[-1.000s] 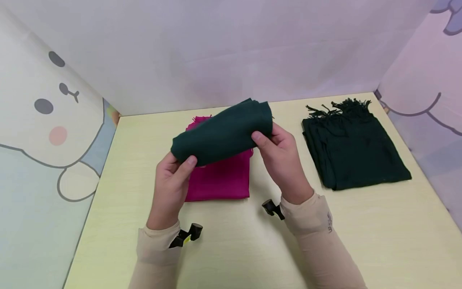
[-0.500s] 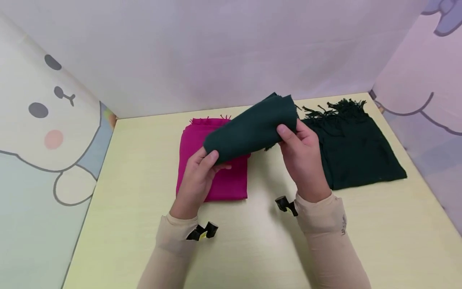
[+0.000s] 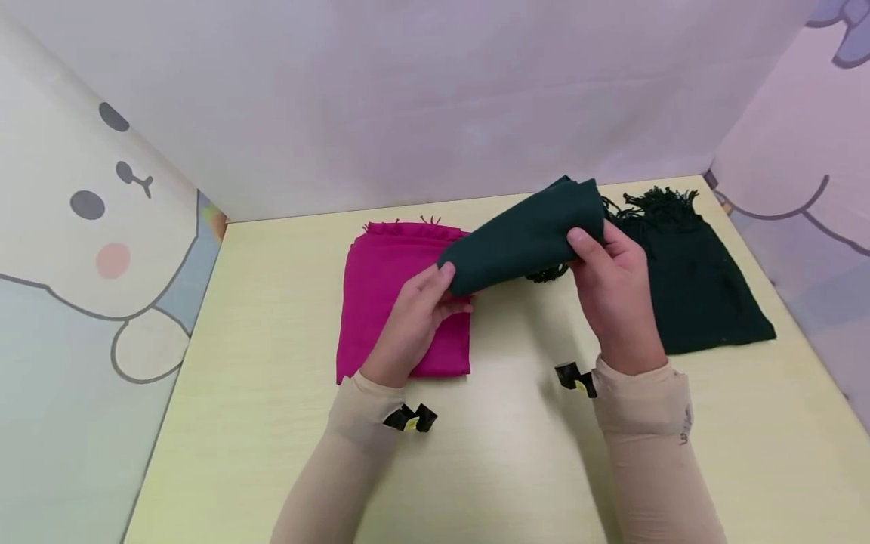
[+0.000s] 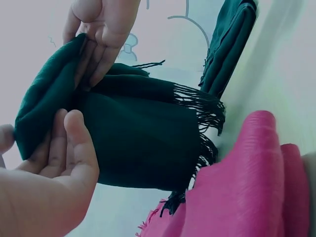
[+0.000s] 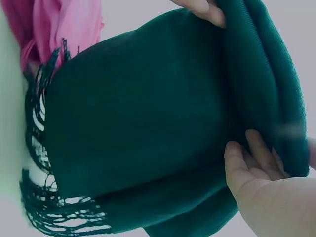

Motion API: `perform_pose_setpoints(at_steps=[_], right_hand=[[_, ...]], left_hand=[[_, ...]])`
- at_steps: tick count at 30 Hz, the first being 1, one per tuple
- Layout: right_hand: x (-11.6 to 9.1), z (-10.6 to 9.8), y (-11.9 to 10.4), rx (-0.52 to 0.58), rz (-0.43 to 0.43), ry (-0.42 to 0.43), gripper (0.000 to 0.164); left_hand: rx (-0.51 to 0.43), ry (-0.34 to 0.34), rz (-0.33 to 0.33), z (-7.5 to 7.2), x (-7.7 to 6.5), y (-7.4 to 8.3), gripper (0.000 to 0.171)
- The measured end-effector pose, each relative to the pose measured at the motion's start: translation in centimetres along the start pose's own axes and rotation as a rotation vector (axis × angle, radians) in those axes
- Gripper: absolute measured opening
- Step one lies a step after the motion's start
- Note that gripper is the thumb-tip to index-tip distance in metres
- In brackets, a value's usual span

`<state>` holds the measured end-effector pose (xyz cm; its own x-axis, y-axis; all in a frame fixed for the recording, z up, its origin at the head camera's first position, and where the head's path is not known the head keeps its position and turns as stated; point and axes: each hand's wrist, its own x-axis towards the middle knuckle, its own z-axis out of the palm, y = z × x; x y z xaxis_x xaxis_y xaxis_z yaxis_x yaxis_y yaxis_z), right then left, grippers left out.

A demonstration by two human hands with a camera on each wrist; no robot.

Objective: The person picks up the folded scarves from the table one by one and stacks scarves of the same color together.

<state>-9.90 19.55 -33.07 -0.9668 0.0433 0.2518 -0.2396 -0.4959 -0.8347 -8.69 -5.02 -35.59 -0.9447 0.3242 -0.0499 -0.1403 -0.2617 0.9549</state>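
Observation:
A folded dark green scarf (image 3: 519, 242) is held in the air between both hands, its fringe hanging below. My left hand (image 3: 414, 317) pinches its left end, thumb on the near face and fingers behind. At the other end my right hand (image 3: 615, 291) grips the fold the same way. Both wrist views show the underside: the scarf (image 4: 143, 138) droops in layers to black-green tassels (image 5: 69, 215). Beneath and left of it, a folded magenta scarf (image 3: 387, 302) lies on the table, partly covered by my left hand.
Another folded dark green scarf (image 3: 707, 287) lies at the table's right, fringe toward the back, its left part hidden behind my right hand and the held scarf. The pale wooden table (image 3: 258, 431) ends at a white back wall (image 3: 435, 98), with printed side panels (image 3: 61, 363).
Both hands have carried the green scarf to the right, from over the magenta scarf to the gap beside the other green one. More of the magenta scarf now shows.

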Motion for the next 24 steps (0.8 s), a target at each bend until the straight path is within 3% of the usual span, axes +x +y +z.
perform_pose_setpoints(at_steps=[9, 19, 24], right_hand=[[-0.9, -2.7, -1.7, 0.057, -0.010, 0.018, 0.035], [-1.9, -4.8, -3.8, 0.078, -0.084, 0.088, 0.032], [-2.3, -5.7, -5.1, 0.149, -0.122, 0.139, 0.031]], left_hand=[[0.093, -0.005, 0.064, 2.2, 1.7, 0.4, 0.040], [0.175, -0.132, 0.153, 4.8, 2.8, 1.1, 0.035], [0.215, -0.211, 0.175, 6.7, 2.8, 2.8, 0.038]])
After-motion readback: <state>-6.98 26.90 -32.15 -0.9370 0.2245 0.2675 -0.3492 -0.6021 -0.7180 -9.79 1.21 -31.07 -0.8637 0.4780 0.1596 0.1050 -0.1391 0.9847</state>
